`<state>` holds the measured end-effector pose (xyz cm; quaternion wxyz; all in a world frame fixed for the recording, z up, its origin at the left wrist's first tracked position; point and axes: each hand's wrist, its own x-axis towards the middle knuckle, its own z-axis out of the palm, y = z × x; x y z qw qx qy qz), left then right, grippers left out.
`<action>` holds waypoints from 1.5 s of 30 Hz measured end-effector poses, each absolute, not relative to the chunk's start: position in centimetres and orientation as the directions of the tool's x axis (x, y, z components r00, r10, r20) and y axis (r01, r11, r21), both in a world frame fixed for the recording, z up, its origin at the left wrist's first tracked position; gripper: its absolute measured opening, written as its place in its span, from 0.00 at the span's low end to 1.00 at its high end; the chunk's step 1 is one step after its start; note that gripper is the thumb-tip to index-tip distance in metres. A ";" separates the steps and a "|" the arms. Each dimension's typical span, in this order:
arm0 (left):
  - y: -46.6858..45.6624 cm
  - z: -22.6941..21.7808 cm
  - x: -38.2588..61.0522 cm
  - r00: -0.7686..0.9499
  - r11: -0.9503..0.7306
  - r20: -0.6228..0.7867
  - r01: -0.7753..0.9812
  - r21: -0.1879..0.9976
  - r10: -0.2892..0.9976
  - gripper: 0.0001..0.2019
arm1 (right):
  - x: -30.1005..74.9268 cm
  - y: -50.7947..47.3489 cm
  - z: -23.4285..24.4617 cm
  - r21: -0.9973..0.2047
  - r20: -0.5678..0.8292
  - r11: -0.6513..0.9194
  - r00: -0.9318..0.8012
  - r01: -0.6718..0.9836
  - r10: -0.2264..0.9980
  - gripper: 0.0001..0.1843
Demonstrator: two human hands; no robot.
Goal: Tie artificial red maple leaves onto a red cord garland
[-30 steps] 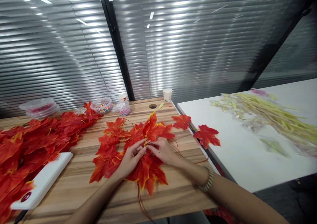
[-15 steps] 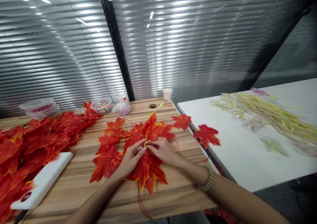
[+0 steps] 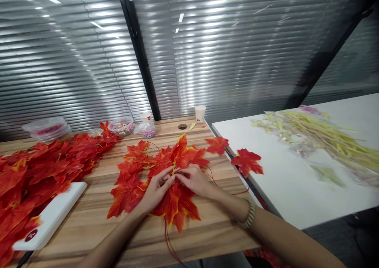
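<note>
A garland of red-orange artificial maple leaves [image 3: 139,169] lies in the middle of the wooden table [image 3: 207,228]. My left hand [image 3: 156,189] and my right hand [image 3: 194,180] meet over it, fingertips pinched together on the yellow stem of one raised leaf [image 3: 183,153]. A thin red wire [image 3: 168,240] runs from under the leaves toward me. My right wrist wears a beaded bracelet [image 3: 248,214].
A big heap of the same leaves [image 3: 35,169] covers the table's left side, next to a white box [image 3: 50,216]. Bead tubs [image 3: 122,126] and paper cups [image 3: 200,113] stand at the back. A white table [image 3: 296,189] at right holds yellow-green stems [image 3: 322,137].
</note>
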<state>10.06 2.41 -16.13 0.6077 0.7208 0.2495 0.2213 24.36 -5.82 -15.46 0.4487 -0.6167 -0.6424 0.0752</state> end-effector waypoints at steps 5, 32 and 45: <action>2.4 -16.1 10.1 0.780 -0.144 0.010 0.103 0.984 0.626 0.25 | 24.3 -6.0 -15.3 -0.649 0.489 0.235 0.160 0.723 0.858 0.07; 2.6 -16.3 10.0 0.787 -0.168 0.010 0.119 0.979 0.617 0.24 | 24.5 -5.9 -15.5 -0.665 0.478 0.252 0.142 0.703 0.867 0.09; 2.4 -16.0 10.1 0.785 -0.177 0.019 0.115 0.978 0.619 0.23 | 24.5 -6.0 -15.2 -0.675 0.459 0.242 0.139 0.697 0.877 0.09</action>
